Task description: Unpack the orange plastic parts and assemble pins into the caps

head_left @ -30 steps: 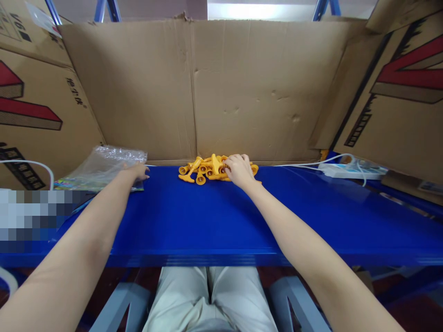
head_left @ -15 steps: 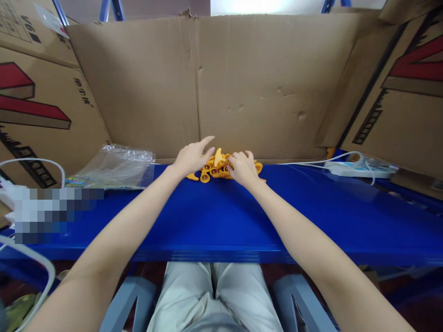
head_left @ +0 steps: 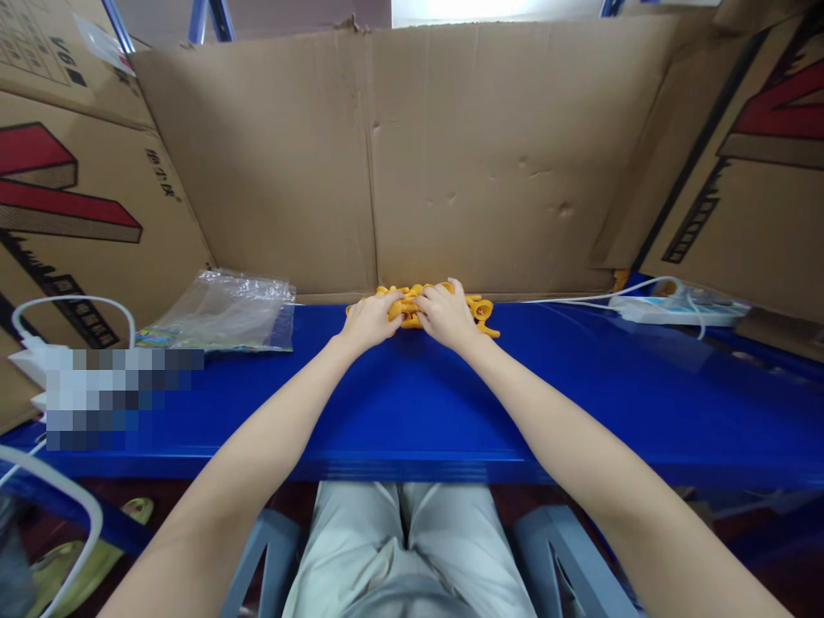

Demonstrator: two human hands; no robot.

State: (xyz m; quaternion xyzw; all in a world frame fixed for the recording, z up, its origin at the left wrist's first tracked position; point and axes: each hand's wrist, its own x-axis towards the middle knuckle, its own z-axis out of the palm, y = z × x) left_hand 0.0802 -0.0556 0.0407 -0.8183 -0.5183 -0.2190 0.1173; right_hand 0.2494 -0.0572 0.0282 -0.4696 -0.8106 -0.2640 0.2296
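Well, yellow pieces [head_left: 485,310] heaped lengthwise left to right before cardboard [head_left: 476,163], left hand [head_left: 370,320] and right hand [head_left: 449,312] hiding the middle, each grip half-curled, hold unclear, plastic bag [head_left: 232,313] leftward

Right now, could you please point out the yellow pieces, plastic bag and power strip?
Yellow pieces [head_left: 486,310]: head view, a round end.
Plastic bag [head_left: 222,318]: head view, clear middle part.
Power strip [head_left: 660,314]: head view, white casing.
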